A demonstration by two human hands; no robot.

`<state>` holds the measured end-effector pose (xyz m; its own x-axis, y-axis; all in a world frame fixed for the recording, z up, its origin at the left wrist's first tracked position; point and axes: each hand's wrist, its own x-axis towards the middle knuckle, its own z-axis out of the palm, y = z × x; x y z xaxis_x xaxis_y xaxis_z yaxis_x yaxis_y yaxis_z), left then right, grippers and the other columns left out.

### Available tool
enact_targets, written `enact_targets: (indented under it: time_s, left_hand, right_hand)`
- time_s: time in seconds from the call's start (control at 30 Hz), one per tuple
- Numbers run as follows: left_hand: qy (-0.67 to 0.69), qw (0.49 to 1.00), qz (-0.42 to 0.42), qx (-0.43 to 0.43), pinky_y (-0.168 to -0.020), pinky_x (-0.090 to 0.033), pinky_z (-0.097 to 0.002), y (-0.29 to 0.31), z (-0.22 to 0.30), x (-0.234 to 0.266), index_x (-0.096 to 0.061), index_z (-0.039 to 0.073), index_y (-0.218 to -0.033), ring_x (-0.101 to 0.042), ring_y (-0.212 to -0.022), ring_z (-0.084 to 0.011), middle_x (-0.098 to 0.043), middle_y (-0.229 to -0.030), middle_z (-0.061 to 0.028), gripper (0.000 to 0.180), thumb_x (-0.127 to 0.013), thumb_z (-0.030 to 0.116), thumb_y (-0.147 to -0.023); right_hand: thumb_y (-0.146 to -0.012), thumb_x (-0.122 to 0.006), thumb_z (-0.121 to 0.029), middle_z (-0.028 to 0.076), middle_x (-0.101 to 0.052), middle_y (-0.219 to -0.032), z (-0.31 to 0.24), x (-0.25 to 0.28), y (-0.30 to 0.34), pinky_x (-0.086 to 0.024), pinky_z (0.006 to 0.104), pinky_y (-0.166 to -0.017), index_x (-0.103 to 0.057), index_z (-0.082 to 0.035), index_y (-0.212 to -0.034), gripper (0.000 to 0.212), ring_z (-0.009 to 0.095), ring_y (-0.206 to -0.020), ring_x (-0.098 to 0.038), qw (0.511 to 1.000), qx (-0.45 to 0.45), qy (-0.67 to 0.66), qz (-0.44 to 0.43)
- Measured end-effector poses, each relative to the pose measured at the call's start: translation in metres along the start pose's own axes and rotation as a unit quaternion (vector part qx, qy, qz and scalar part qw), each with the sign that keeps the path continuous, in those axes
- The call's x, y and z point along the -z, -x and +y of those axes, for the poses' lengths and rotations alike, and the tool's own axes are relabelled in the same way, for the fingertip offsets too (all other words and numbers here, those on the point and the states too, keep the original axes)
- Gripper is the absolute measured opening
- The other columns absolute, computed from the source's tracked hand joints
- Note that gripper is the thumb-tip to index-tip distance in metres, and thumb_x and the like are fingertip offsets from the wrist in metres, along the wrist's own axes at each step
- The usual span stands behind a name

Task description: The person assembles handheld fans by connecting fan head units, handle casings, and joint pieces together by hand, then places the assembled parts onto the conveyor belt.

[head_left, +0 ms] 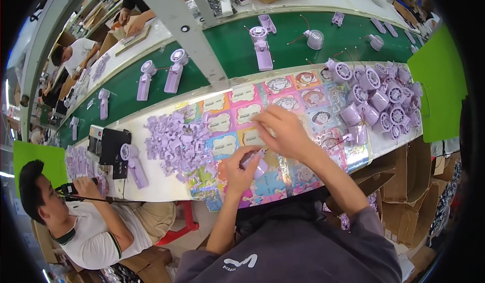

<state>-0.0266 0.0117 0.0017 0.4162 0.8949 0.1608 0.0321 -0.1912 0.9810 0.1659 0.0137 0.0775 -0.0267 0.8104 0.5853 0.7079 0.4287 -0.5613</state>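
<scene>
My left hand [239,172] is closed around a lilac plastic fan housing [260,168], low over the colourful printed sheets that cover the table. Just above and to the right of it is my right hand [282,132], its fingers bent and drawn together; whatever may be between the fingertips is hidden. To the left of my hands lies a heap of small lilac plastic parts [179,144]. A pile of round lilac fan housings with grilles [379,98], some with thin wires, rises to the right.
Beyond the table runs a green conveyor belt [230,45] carrying handheld lilac fans [174,73] and loose shells. A grey metal post [194,35] stands at the table's far edge. A seated co-worker [91,217] works at the left, near a black box [115,153]. Cardboard boxes [411,192] stand at the right.
</scene>
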Motion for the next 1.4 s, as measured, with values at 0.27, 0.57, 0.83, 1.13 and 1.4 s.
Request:
enact_targets:
  time_s: [0.27, 0.57, 0.83, 1.13, 1.4]
  left_hand:
    - [-0.041, 0.997, 0.003, -0.069, -0.088, -0.052, -0.0342, 0.0, -0.004, -0.003, -0.069, -0.005, -0.114, -0.068, -0.099, -0.0244, -0.071, -0.109, -0.0155, 0.023, -0.061, 0.009, -0.098]
    - [0.106, 0.993, 0.042, -0.005, -0.1, -0.049, -0.0394, 0.011, -0.015, 0.011, -0.067, -0.002, -0.106, -0.064, -0.112, -0.0281, -0.064, -0.127, -0.02, 0.038, -0.044, 0.028, -0.11]
    - [0.576, 0.81, -0.027, 0.103, -0.094, -0.055, -0.0443, 0.017, -0.004, 0.023, -0.045, 0.006, -0.136, -0.065, -0.114, -0.0348, -0.062, -0.127, -0.0191, 0.069, -0.081, 0.034, -0.084]
    - [0.519, 0.844, -0.017, 0.135, -0.1, -0.052, -0.0398, 0.012, 0.004, 0.005, -0.05, 0.001, -0.134, -0.064, -0.114, -0.0243, -0.064, -0.124, -0.012, 0.061, -0.075, 0.032, -0.088]
    - [0.287, 0.951, -0.062, 0.096, -0.103, -0.048, -0.0341, 0.006, 0.032, 0.005, -0.059, -0.004, -0.129, -0.061, -0.119, -0.0227, -0.063, -0.127, -0.0129, 0.047, -0.073, 0.003, -0.086]
  right_hand:
    - [-0.083, -0.065, -0.006, 0.011, -0.061, -0.115, 0.025, -0.134, -0.081, -0.054, 0.045, -0.088, -0.069, -0.015, -0.116, 0.035, 0.033, -0.109, -0.062, 0.966, 0.05, 0.061, -0.248]
    - [-0.078, -0.069, -0.005, 0.018, -0.057, -0.108, 0.039, -0.088, -0.07, -0.055, 0.0467, -0.081, -0.062, -0.008, -0.106, 0.029, 0.038, -0.096, -0.065, 0.977, -0.035, 0.031, -0.21]
    - [-0.088, -0.075, -0.005, 0.006, -0.061, -0.123, -0.032, 0.015, -0.011, -0.046, 0.0336, -0.099, -0.058, -0.005, -0.129, 0.044, 0.017, -0.111, -0.058, 0.945, -0.111, -0.3, -0.07]
    - [-0.094, -0.064, 0.0, 0.011, -0.063, -0.129, -0.03, 0.012, 0.042, -0.049, 0.035, -0.099, -0.059, -0.002, -0.135, 0.041, 0.019, -0.112, -0.062, 0.915, -0.183, -0.337, -0.123]
    - [-0.09, -0.069, 0.002, 0.012, -0.07, -0.104, -0.031, 0.009, 0.066, -0.057, 0.0319, -0.086, -0.059, 0.003, -0.115, 0.028, 0.021, -0.097, -0.072, 0.897, -0.302, -0.322, -0.037]
